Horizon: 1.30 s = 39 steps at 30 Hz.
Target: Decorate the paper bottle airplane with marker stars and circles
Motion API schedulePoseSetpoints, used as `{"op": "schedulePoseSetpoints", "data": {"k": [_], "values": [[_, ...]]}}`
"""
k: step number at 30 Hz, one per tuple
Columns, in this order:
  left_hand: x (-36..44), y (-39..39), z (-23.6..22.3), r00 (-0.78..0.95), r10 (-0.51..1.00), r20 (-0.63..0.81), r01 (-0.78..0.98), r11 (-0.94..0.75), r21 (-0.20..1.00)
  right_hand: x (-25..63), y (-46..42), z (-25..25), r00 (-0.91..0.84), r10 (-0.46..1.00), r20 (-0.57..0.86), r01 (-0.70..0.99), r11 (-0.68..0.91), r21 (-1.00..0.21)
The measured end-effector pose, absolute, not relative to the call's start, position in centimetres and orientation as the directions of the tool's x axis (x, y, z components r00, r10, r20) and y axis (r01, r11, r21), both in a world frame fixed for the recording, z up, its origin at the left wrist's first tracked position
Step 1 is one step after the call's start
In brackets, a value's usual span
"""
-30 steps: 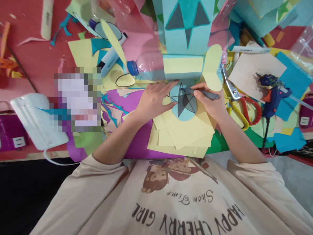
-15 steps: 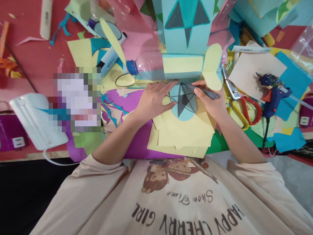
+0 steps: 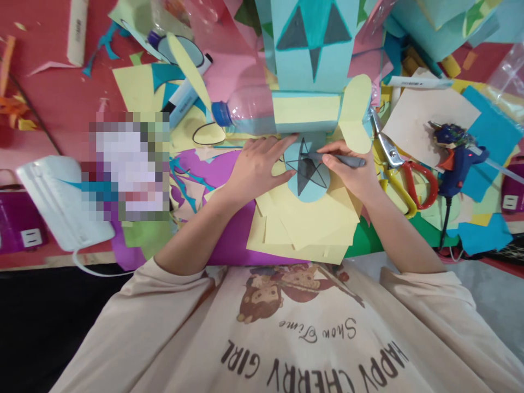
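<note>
My right hand grips a grey marker, its tip on the upper left part of a star drawn on light blue paper. Part of that star is coloured dark grey; other points show only outlines. Fingers spread, my left hand lies flat and presses the left side of the blue paper. Under it sits a stack of pale yellow sheets. Just beyond my hands a clear plastic bottle lies on its side, blue cap to the left, wrapped in blue and yellow paper.
Right of my hand are red and yellow-handled scissors and a blue glue gun. A white case and a blurred patch are on the left. Paper scraps and markers surround the bottle. A blue sheet with a star stands behind.
The marker tip has moved down from the star's top point to its upper left part, and the marker now lies more level. My left hand stays in place.
</note>
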<state>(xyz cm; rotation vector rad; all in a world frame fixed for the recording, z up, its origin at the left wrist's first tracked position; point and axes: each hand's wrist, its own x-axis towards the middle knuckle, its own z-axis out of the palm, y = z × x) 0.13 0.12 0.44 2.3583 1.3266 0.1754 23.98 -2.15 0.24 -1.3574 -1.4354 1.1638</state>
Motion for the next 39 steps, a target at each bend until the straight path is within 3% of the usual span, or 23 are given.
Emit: {"op": "schedulePoseSetpoints", "data": {"k": [10,25,39], "values": [[-0.1,0.1,0.2,0.537,0.841,-0.065,0.776,-0.461,0.430,24.0,-1.9,0.9,-0.029,0.998,-0.048,0.270,-0.038,-0.962],[0.1,0.0,0.6,0.534,0.843,-0.065,0.780,-0.461,0.423,23.8,-2.1,1.3,-0.088,0.995,-0.051,0.314,-0.021,-0.949],[0.0,0.0,0.2,0.536,0.843,-0.040,0.775,-0.474,0.418,24.1,-1.8,-0.5,-0.040,0.999,0.016,0.176,0.023,-0.984]]}}
